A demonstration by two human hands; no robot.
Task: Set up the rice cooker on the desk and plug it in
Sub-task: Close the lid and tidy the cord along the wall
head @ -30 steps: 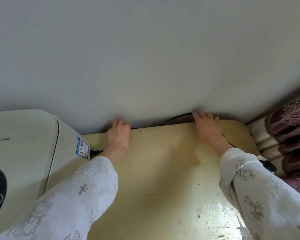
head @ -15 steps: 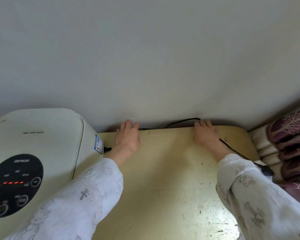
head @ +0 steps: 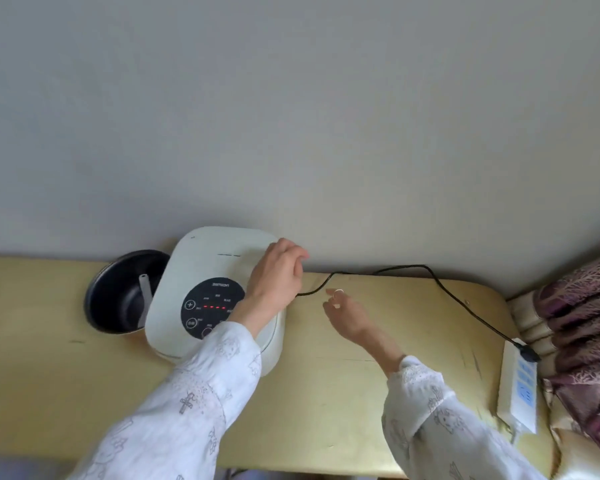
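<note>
Wall (head: 291, 116): plain grey-white, fills the upper half of the view; the desk's far edge butts against it.

Desk (head: 49, 375): pale yellow top, rounded far-right corner, scuffed with dark marks toward the right.

Curtain (head: 582, 323): purple patterned with cream folds, hangs at the desk's right end.

Cooker (head: 201, 265): white, rounded-square lid closed, stands on the desk left of centre, back close to the wall. Round black panel on the lid shows a row of red lights.

Pot (head: 118, 292): dark inner pot, sits on the desk just left of the cooker, touching or nearly so. A pale utensil leans inside.

Strip (head: 516, 386): white power strip with blue sockets, lies at the right end of the desk near the curtain.

Cord (head: 465, 306): black, runs from the cooker's right side along the far edge to a plug seated in the strip's far end.

Left hand (head: 274, 282): over the cooker's right rear corner, fingers curled loosely, nothing seen gripped; contact with the lid cannot be told.

Right hand (head: 347, 313): above the desk just right of the cooker, fingers loose, holding nothing, near the cord. Both sleeves white, printed.
</note>
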